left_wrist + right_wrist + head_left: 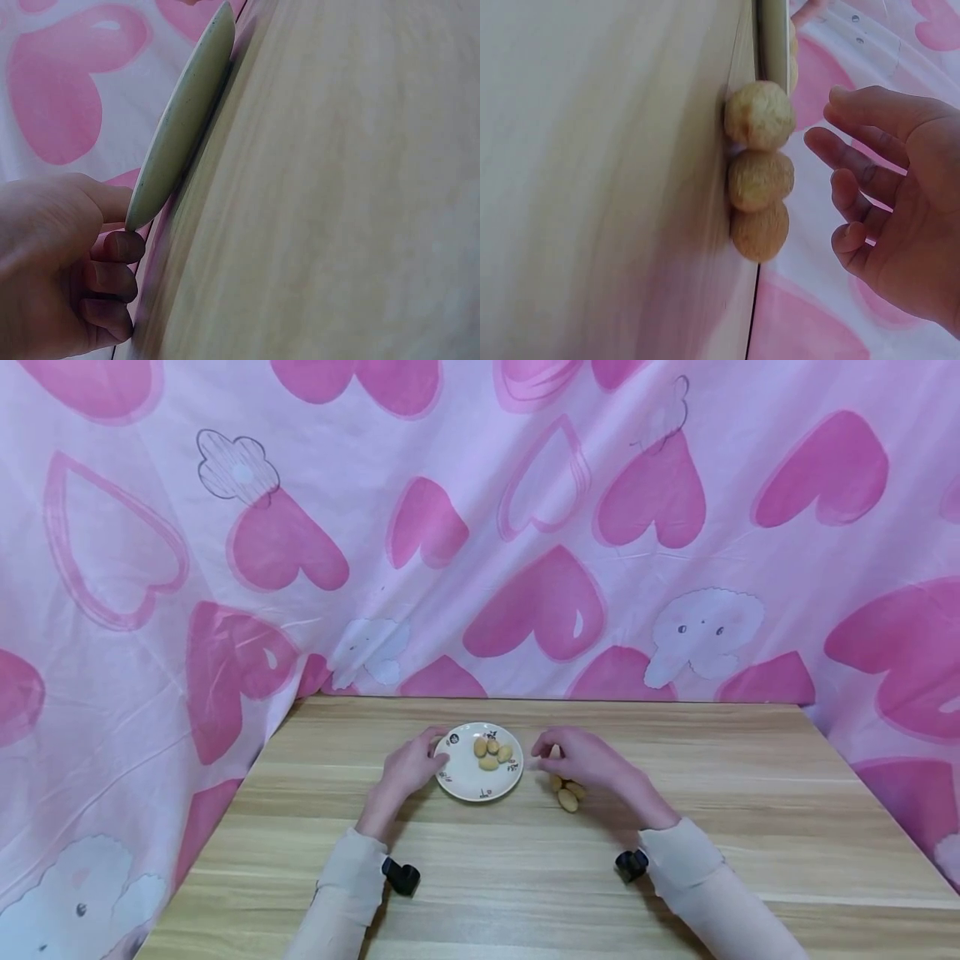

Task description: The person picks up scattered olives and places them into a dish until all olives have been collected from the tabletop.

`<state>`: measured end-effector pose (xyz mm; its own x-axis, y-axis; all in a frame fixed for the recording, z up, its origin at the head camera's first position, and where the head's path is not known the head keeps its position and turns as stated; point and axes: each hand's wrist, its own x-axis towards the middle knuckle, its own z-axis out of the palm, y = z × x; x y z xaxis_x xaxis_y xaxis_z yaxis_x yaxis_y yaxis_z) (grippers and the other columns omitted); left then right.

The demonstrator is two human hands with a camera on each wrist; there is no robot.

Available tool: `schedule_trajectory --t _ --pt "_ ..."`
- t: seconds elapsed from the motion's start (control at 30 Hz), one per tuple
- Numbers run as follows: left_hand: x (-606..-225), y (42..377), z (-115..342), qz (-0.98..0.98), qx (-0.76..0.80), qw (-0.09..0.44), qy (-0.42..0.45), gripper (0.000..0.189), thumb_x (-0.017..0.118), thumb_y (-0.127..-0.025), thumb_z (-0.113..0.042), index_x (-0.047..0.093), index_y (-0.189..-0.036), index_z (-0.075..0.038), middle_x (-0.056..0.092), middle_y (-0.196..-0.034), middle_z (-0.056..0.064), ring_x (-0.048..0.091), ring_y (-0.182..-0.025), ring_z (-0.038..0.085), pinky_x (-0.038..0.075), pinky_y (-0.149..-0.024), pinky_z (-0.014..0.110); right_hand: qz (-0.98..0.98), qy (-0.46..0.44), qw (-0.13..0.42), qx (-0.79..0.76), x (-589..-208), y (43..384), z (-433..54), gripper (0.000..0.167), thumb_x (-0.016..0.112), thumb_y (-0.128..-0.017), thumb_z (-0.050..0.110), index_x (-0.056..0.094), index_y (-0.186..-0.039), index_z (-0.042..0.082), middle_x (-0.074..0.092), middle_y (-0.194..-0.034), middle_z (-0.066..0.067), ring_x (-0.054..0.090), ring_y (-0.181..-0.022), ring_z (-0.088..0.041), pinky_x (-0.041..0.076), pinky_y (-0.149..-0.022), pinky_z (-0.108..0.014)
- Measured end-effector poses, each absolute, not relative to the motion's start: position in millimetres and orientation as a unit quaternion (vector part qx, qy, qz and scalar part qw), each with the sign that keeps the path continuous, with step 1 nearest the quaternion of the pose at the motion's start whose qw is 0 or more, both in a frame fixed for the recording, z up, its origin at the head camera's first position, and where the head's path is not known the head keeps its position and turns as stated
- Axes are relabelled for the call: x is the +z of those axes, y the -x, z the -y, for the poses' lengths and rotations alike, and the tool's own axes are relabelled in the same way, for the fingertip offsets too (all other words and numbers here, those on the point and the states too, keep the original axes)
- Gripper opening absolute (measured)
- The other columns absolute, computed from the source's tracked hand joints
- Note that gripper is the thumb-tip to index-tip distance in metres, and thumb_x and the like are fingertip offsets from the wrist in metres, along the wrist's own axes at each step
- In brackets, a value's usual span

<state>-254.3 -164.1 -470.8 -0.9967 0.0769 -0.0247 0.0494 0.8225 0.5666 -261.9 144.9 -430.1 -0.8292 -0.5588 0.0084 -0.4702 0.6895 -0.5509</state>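
Observation:
A white plate with small dark drawings round its rim stands on the wooden table, bearing several tan, oval, nut-like pieces. My left hand pinches its left edge. Thumb above and fingers below that edge show in the left wrist view, where the plate's underside faces the camera. Right of the plate, a small cluster of the same pieces lies on the table, partly hidden by my right hand. In the right wrist view three wrinkled pieces line up beside that hand's loosely bent fingers, which hold nothing.
The wooden table ends at the back against a pink cloth printed with hearts, which also hangs along both sides. A small black camera sits at the left wrist and another black camera at the right.

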Motion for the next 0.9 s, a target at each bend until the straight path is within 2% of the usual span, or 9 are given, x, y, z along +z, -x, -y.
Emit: schedule_trajectory --t 0.2,0.5,0.77,0.9 --pt "-472.0 254.1 165.0 -0.954 0.297 0.025 -0.036 0.049 0.065 -0.093 -0.029 0.054 -0.14 -0.022 0.062 -0.078 -0.002 0.052 -0.065 0.015 0.038 -0.062 0.031 -0.918 0.276 0.076 -0.275 -431.0 261.0 -155.0 0.015 0.069 -0.092 0.021 0.074 -0.104 0.014 0.069 -0.089 0.009 0.059 -0.08 -0.009 0.049 -0.076 -0.032" --pt "-472.2 254.9 165.8 -0.953 0.299 0.013 -0.036 0.047 0.066 -0.093 -0.027 0.056 -0.138 -0.02 0.069 -0.085 -0.001 0.057 -0.069 0.014 0.042 -0.066 0.033 -0.917 0.282 0.064 -0.273 -433.8 261.9 -169.1 0.018 0.07 -0.091 0.021 0.074 -0.107 0.013 0.067 -0.095 0.007 0.059 -0.084 -0.011 0.05 -0.077 -0.031" --pt "-472.1 253.8 165.1 -0.953 0.299 0.015 -0.039 0.048 0.066 -0.093 -0.027 0.056 -0.139 -0.019 0.068 -0.086 -0.001 0.057 -0.072 0.014 0.043 -0.069 0.034 -0.912 0.279 0.096 -0.284 -440.5 264.2 -179.2 0.017 0.071 -0.092 0.022 0.074 -0.108 0.018 0.064 -0.097 0.006 0.054 -0.085 -0.014 0.046 -0.075 -0.03" --pt "-471.0 253.4 164.4 -0.953 0.299 0.015 -0.039 0.048 0.066 -0.093 -0.027 0.056 -0.139 -0.019 0.068 -0.086 -0.001 0.057 -0.073 0.014 0.043 -0.069 0.034 -0.904 0.302 0.099 -0.286 -442.0 266.7 -181.6 0.02 0.071 -0.092 0.021 0.074 -0.111 0.016 0.063 -0.098 0.004 0.053 -0.085 -0.015 0.045 -0.075 -0.029"
